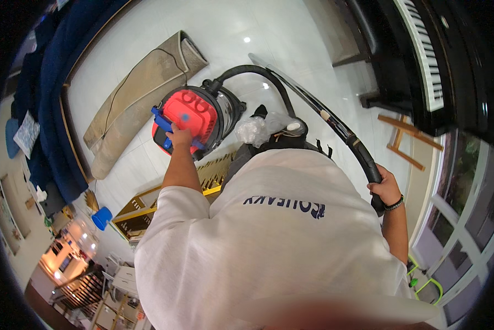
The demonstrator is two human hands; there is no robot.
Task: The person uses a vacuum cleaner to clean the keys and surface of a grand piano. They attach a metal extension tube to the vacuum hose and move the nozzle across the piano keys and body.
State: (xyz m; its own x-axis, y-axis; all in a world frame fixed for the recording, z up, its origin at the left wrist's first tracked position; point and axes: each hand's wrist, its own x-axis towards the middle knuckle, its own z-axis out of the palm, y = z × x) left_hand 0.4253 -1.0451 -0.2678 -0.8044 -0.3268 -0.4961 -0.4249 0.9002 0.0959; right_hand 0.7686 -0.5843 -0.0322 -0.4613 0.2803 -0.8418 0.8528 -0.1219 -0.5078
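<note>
My left hand [181,137] is at the blue handle [162,120] on the red lid [185,115] of a canister vacuum cleaner, its fingers curled over the handle. A black ribbed hose [251,70] runs from the canister. Off to the right, my right hand [386,187] grips the black curved wand handle [366,163], and the metal tube [329,117] slants away along the floor. Clear plastic bags [253,130] and a white-capped container [294,127] sit at my waist, with a dark shoe tip just beyond them.
A partly rolled beige rug [135,107] with a black cord across it lies left of the vacuum. Beyond it stands a navy sofa [57,90]. A black piano [399,78] and a wooden stool [408,136] are at right. A yellow-edged rack [147,202] and blue bucket [102,218] stand at left.
</note>
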